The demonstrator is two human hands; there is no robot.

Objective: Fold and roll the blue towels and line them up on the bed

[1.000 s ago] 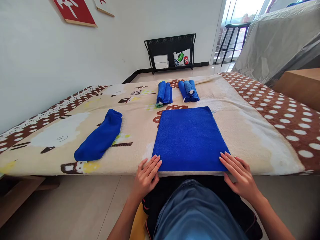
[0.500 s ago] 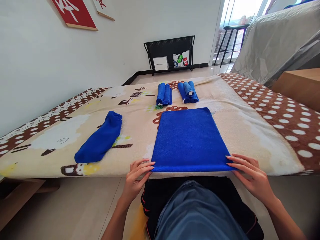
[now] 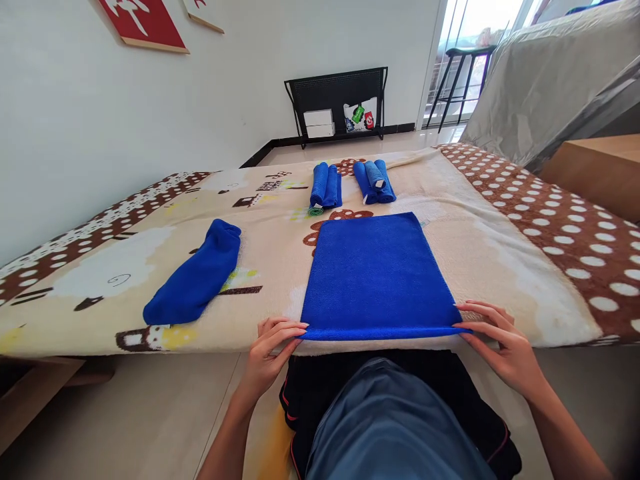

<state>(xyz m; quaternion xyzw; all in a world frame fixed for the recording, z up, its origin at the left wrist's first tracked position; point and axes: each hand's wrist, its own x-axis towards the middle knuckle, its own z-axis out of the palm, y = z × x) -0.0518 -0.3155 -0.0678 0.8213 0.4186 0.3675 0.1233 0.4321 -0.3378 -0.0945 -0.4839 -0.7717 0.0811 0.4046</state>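
Observation:
A square blue towel [image 3: 375, 273] lies flat on the blanket in front of me, its near edge turned up in a narrow fold. My left hand [image 3: 274, 347] pinches the near left corner between thumb and fingers. At the near right corner, my right hand [image 3: 497, 340] grips the same folded edge, with some fingers resting on the cloth. Off to the left lies a loosely bunched blue towel [image 3: 195, 277], apart from both hands. Beyond the flat towel sit two groups of rolled blue towels [image 3: 326, 185], the right group of rolls [image 3: 374, 181] stacked with one on top.
The cream blanket [image 3: 280, 267] has brown polka-dot borders and ends just before my knees. A black rack [image 3: 336, 100] with white boxes stands by the far wall. A plastic-covered piece of furniture [image 3: 545, 80] and a wooden block [image 3: 600, 167] are at the right.
The near edge of the flat towel is turned over slightly more, away from me, with both hands still on its corners. The view has shifted a little.

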